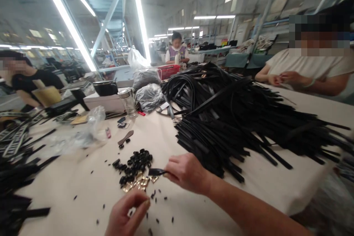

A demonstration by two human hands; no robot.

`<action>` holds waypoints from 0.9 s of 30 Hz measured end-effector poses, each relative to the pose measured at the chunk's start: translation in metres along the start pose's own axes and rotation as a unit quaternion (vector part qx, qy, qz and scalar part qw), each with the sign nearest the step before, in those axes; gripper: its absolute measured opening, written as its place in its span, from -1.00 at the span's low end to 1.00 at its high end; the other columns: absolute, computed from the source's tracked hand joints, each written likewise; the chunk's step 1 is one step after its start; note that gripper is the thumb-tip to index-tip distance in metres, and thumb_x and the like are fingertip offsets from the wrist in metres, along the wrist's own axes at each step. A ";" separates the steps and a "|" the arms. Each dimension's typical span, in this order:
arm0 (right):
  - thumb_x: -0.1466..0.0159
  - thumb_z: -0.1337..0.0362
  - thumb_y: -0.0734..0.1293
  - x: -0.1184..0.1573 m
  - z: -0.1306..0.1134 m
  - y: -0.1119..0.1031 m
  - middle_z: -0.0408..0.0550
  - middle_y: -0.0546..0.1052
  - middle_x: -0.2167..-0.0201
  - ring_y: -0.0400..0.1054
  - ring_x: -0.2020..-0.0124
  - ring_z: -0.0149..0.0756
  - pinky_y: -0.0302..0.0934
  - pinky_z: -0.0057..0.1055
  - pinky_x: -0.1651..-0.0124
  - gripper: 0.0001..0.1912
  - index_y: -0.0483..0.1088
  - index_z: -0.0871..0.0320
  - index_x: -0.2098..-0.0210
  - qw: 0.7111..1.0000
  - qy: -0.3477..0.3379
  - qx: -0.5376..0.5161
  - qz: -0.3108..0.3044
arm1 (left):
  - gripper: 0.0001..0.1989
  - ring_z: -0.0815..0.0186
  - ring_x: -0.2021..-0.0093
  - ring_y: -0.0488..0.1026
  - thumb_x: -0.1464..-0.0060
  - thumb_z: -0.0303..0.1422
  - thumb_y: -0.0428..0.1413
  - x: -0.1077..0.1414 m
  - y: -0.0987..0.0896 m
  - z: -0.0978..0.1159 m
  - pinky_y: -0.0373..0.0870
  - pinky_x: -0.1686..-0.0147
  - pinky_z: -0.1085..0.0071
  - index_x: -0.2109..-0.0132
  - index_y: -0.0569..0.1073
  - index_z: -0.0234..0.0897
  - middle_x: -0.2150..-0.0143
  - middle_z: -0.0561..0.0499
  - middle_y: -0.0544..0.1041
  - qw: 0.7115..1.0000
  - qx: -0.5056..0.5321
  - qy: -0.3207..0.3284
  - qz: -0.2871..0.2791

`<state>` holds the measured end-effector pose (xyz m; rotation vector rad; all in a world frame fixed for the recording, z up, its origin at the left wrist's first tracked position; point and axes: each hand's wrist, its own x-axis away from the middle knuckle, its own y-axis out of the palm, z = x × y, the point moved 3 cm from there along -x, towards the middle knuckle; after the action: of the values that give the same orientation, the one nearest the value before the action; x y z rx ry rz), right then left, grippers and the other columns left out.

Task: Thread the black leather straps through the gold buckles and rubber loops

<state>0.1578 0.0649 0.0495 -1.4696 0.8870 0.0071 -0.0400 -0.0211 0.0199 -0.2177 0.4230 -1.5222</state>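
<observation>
A: Where is the black strap [156,172] sitting against the right grip [188,173]?

B: It's poking out leftward from the fingertips, with its flat, wider end showing and the rest disappearing into the hand

A: So the right grip is closing tightly?

B: Yes, the fingers are folding in and pinching the strap, and the wrist is coming in from the lower right

A: And the left grip [128,210]?

B: It's hovering lower and to the left, well clear of the strap; thumb and forefinger are curling until their tips are nearly meeting, but I can't tell whether they're holding anything

A: What is lying around them?

B: Gold metal pieces [142,181] are lying just beyond the left grip, beside the strap's free end, and black loops [141,160] are heaping up behind those. Small black bits [173,219] are dotting the pale worktop [155,136], while a big pile of straps [221,99] is spreading beyond the right grip
</observation>
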 end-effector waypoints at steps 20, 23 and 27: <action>-0.36 0.16 0.25 0.003 -0.020 0.008 -0.12 0.48 0.38 0.34 0.38 -0.31 0.09 -0.36 0.33 -0.83 0.39 0.09 0.14 0.994 -0.040 -0.095 -0.023 | -0.59 0.40 0.56 0.40 0.07 -0.05 0.30 0.001 0.022 -0.031 0.22 0.58 0.55 0.38 0.50 -0.37 0.46 -0.07 0.52 0.903 0.334 -0.270 0.001; -0.36 0.17 0.26 0.005 -0.025 0.016 -0.10 0.49 0.35 0.36 0.34 -0.30 0.11 -0.36 0.32 -0.82 0.36 0.08 0.10 0.990 -0.038 -0.132 -0.011 | -0.55 0.39 0.58 0.40 0.09 -0.01 0.30 -0.002 0.027 -0.037 0.21 0.61 0.54 0.42 0.49 -0.38 0.48 -0.08 0.51 0.913 0.327 -0.243 -0.015; -0.38 0.20 0.21 0.008 -0.029 0.025 -0.09 0.48 0.38 0.34 0.37 -0.31 0.09 -0.36 0.35 -0.85 0.36 0.12 0.18 0.987 -0.044 -0.156 0.020 | -0.52 0.36 0.58 0.42 0.11 0.03 0.29 -0.003 0.028 -0.041 0.22 0.61 0.51 0.43 0.51 -0.39 0.49 -0.08 0.51 0.923 0.312 -0.221 -0.038</action>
<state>0.1357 0.0401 0.0281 -1.7278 0.8704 0.2489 -0.0302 -0.0112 -0.0281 -0.0678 -0.4384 -1.5531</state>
